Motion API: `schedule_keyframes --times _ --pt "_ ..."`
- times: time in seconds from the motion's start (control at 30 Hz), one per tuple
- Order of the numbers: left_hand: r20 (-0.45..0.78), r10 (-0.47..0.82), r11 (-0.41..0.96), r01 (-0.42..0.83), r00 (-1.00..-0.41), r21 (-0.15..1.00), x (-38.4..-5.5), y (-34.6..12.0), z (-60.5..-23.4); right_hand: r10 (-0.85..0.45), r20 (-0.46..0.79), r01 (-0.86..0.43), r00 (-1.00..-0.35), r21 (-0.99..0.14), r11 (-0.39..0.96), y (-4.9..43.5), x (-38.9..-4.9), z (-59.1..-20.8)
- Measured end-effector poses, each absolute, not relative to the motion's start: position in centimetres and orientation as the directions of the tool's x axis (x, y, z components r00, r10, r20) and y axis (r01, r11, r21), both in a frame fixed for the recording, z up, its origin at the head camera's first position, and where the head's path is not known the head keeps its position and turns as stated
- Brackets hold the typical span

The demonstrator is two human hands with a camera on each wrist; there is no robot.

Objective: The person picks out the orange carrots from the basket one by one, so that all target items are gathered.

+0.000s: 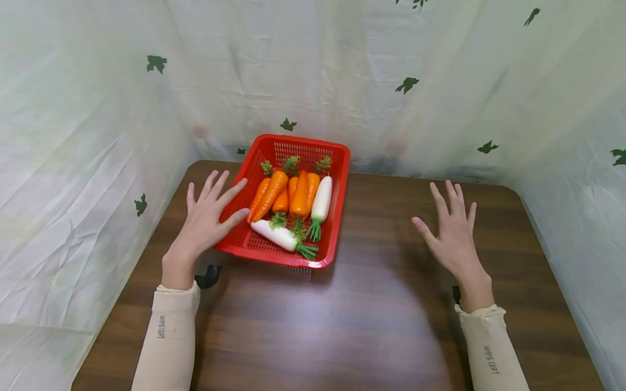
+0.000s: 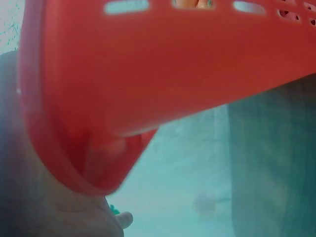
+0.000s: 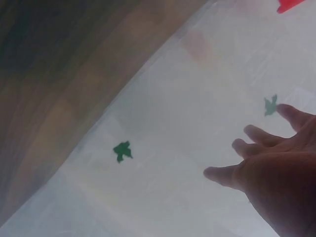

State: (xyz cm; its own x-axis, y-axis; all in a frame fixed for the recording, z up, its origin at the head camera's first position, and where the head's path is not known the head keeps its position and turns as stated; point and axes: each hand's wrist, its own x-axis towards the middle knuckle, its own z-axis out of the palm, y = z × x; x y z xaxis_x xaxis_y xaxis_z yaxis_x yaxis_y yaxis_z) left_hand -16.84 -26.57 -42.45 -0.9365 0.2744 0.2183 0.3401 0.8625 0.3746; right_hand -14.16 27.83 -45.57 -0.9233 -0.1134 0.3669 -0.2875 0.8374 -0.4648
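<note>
A red plastic basket stands on the table, holding several orange carrots with green tufts. Two white radishes with green tops are in it too: one radish along the right side, the other radish across the front. My left hand is spread over the basket's left rim, its thumb and index finger above the inside. Close up in the left wrist view, the basket wall hides most of that hand. On the right, my right hand hovers over the table, fingers spread, holding nothing.
The brown wooden table has rounded far corners. White curtains with green leaf-like shapes enclose its back and both sides. A black wrist strap shows at the left wrist.
</note>
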Motion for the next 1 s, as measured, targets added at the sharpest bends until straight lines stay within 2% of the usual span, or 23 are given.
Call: schedule_keyframes --times 0.23,0.4,0.8,1.0 --pt "0.197 0.266 0.795 0.33 -0.944 0.508 -17.4 -27.4 -43.1 -0.118 0.369 -0.305 -0.922 -0.504 0.808 26.1 -14.7 -45.4" --pt "0.189 0.272 0.698 0.329 -0.944 0.637 -17.9 -28.2 -44.0 -0.13 0.373 -0.326 -0.919 -0.531 0.782 24.9 -15.0 -45.3" --pt "0.15 0.289 0.336 0.247 -0.945 0.909 -18.4 -29.2 -46.0 -0.134 0.378 -0.35 -0.916 -0.591 0.727 22.1 -16.0 -45.5" --pt "0.067 0.288 0.093 0.097 -0.955 0.991 -18.5 -28.8 -46.9 -0.129 0.375 -0.354 -0.918 -0.627 0.694 21.0 -16.4 -45.2"
